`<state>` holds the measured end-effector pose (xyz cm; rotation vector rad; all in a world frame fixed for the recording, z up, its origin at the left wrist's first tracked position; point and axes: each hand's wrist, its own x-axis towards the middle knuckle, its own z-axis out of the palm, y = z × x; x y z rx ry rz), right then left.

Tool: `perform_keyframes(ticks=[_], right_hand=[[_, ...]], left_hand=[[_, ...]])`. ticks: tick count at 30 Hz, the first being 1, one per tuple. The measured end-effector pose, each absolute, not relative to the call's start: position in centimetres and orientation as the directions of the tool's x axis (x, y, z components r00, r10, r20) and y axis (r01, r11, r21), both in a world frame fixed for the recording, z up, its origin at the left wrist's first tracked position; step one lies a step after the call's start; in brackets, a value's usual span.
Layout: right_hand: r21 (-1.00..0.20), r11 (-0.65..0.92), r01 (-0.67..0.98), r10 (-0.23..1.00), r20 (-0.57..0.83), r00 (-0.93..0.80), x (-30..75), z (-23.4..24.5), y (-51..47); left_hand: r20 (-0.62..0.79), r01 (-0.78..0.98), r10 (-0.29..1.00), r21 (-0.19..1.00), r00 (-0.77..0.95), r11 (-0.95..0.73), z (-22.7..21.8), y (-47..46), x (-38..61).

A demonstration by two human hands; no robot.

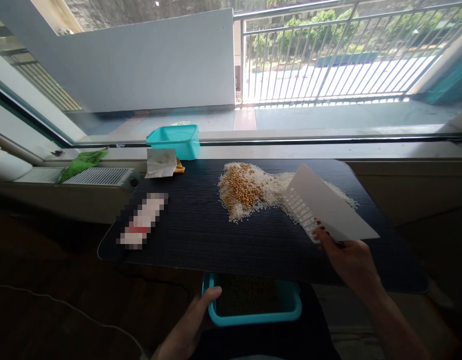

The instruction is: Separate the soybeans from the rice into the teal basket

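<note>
My right hand [349, 257] is closed on a stiff white card [330, 202] with a row of slots along its left side. It tilts the card over the right part of a rice pile [278, 185] on the dark table. A few small dark red pieces [317, 220] show by the thumb; I cannot tell what they are. Yellow soybeans [242, 185] lie on the pile's left end. Below the table's front edge, my left hand [196, 312] grips the left rim of a teal plastic bin [257, 319]. Dark grains or beans fill its bottom, too dim to name.
A second teal bin [181, 140] stands at the table's back left, with a pale packet [161, 163] before it. A blurred-out flat item [144, 220] lies on the table [189, 225]. Behind are a window sill, a radiator [97, 176] and a green cloth [82, 164].
</note>
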<state>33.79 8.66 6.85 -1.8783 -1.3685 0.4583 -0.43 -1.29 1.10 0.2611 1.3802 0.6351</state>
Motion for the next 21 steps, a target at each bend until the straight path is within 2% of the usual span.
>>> perform_keyframes(ticks=[5,9,13,18,21], right_hand=[[-0.799,-0.086,0.595,0.947,0.120,0.297,32.3,7.1,9.6],[-0.774,-0.045,0.632,0.959,0.144,0.245,31.3,6.8,10.8],[-0.750,-0.051,0.660,0.974,0.110,0.200,30.7,6.5,10.9],[-0.751,0.011,0.660,0.986,0.119,0.120,30.2,7.1,10.2],[-0.741,-0.012,0.672,0.989,0.089,0.115,30.2,7.1,10.4]], left_hand=[[-0.832,-0.249,0.551,0.520,0.071,0.817,1.3,-1.2,0.3],[-0.810,-0.255,0.575,0.535,0.116,0.805,2.1,-0.4,1.1],[-0.785,-0.272,0.594,0.540,0.178,0.796,2.5,-0.1,1.3],[-0.781,-0.281,0.593,0.534,0.197,0.797,2.2,0.0,1.2],[-0.779,-0.284,0.596,0.537,0.195,0.795,2.1,0.0,1.1]])
